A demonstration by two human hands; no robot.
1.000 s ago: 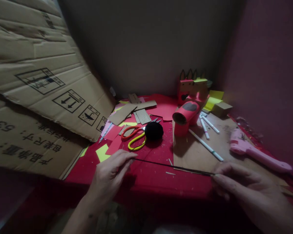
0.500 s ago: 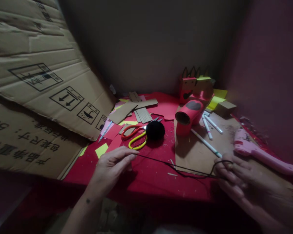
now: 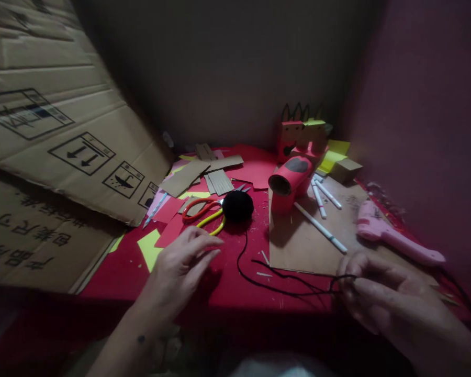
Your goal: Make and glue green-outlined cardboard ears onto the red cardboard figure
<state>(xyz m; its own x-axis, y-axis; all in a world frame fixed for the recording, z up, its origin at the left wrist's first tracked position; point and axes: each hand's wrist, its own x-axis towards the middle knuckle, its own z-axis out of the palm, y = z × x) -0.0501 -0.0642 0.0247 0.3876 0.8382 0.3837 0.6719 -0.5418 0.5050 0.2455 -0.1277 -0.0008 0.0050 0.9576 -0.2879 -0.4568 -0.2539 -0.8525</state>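
A black yarn strand (image 3: pixel 246 269) runs slack over the red table (image 3: pixel 227 285) from a black yarn ball (image 3: pixel 237 205) to my right hand (image 3: pixel 380 298), which pinches its looped end near the table's front edge. My left hand (image 3: pixel 180 269) rests flat on the table with fingers stretched out, just below the orange and yellow scissors (image 3: pixel 202 213), holding nothing.
A big cardboard sheet (image 3: pixel 55 157) leans at the left. Cardboard scraps (image 3: pixel 204 175) and coloured paper lie behind the scissors. A red paper-tube figure (image 3: pixel 292 178), white markers (image 3: pixel 321 226) and a pink glue gun (image 3: pixel 392 238) sit on a brown board (image 3: pixel 298 246) at right.
The strand was stretched tight between both hands; my left hand has let it go and lies flat, while my right hand gathered the now slack yarn into loops.
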